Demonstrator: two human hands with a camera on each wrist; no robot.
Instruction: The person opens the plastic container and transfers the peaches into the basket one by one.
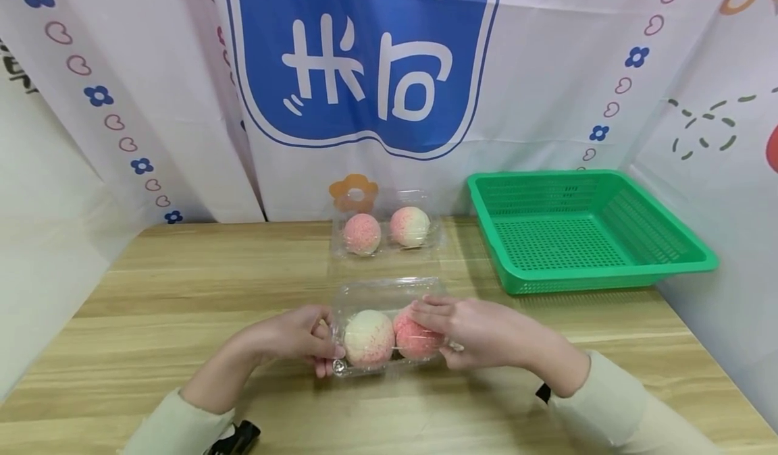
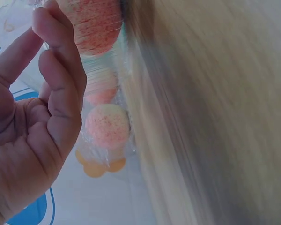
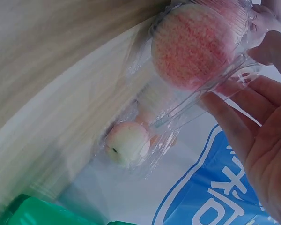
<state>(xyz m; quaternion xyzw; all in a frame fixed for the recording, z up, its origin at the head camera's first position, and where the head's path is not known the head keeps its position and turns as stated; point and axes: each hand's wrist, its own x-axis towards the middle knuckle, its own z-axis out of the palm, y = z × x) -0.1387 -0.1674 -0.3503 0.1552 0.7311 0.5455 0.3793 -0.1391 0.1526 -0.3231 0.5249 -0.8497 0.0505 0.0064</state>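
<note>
Left hand (image 1: pixel 296 337), fingers curled, pinches box (image 1: pixel 384 294) at left end; right hand (image 1: pixel 486 331) grips right end. Peach (image 3: pixel 132 140) behind box: dark spot (image 3: pixel 114 150) only in right wrist view.

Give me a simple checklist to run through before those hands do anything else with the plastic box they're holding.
1. Two round pink-and-cream, peach-like fruits inside the held clear plastic box: ok, side by side.
2. Left fingers on the box: ok, at its left end.
3. Right fingers on the box: ok, gripping the plastic at its right end.
4. Lid snapped fully shut: cannot tell; glare and see-through plastic hide the seam.
5. Box resting on the wood-grain table: cannot tell.
6. Green rectangular plastic basket apart from the box: ok, off to the right.
</note>
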